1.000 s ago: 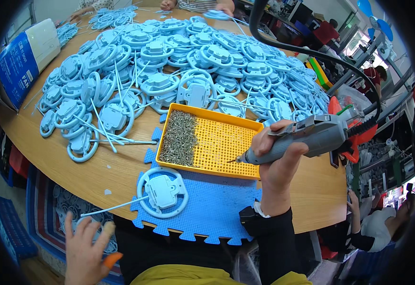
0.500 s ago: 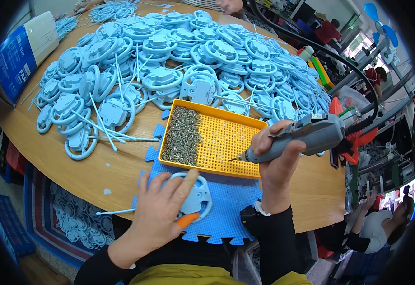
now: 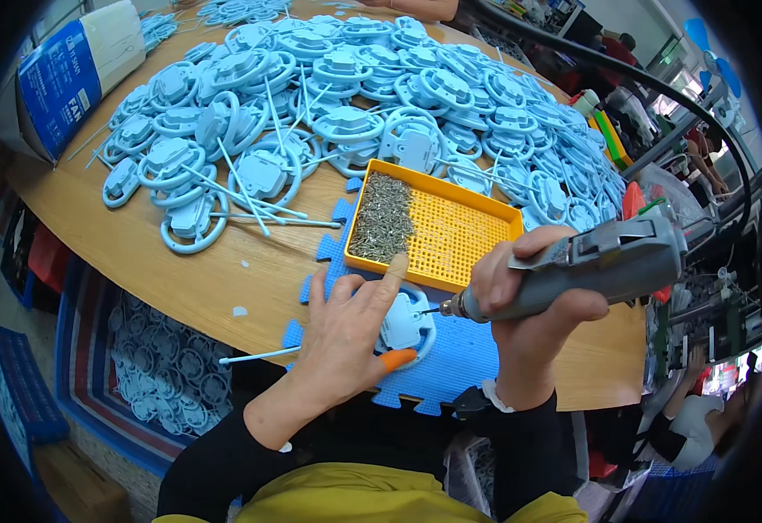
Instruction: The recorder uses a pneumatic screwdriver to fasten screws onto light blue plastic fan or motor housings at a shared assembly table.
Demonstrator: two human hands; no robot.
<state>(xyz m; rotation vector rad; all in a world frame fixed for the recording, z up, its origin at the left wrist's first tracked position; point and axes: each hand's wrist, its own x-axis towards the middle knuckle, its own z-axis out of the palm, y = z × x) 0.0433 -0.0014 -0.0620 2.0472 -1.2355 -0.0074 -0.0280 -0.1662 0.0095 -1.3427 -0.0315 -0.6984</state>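
My left hand [image 3: 346,327] holds a light blue plastic part [image 3: 404,322], a flat plate inside a ring with a thin stick jutting out to the left, down on the blue foam mat [image 3: 459,359]. An orange finger cover sits on my left thumb, by the ring's near edge. My right hand [image 3: 520,349] is wrapped round a grey electric screwdriver [image 3: 599,268], tilted so that its bit points left. The bit's tip is over the right side of the plate; whether it touches a screw is too small to tell. Just beyond lies a yellow tray [image 3: 472,231] with small screws [image 3: 382,218] heaped in its left end.
A large pile of similar light blue parts [image 3: 342,126] covers the far table. Left of it stands a blue and white box [image 3: 58,87]. A blue-rimmed bin of parts [image 3: 167,366] is below the table's left edge. The screwdriver's cable [image 3: 651,74] arches overhead; people work at the right.
The screwdriver's bit has come down from over the tray to the part under my left hand. The left hand still keeps the part on the mat. The whole view has shifted somewhat.
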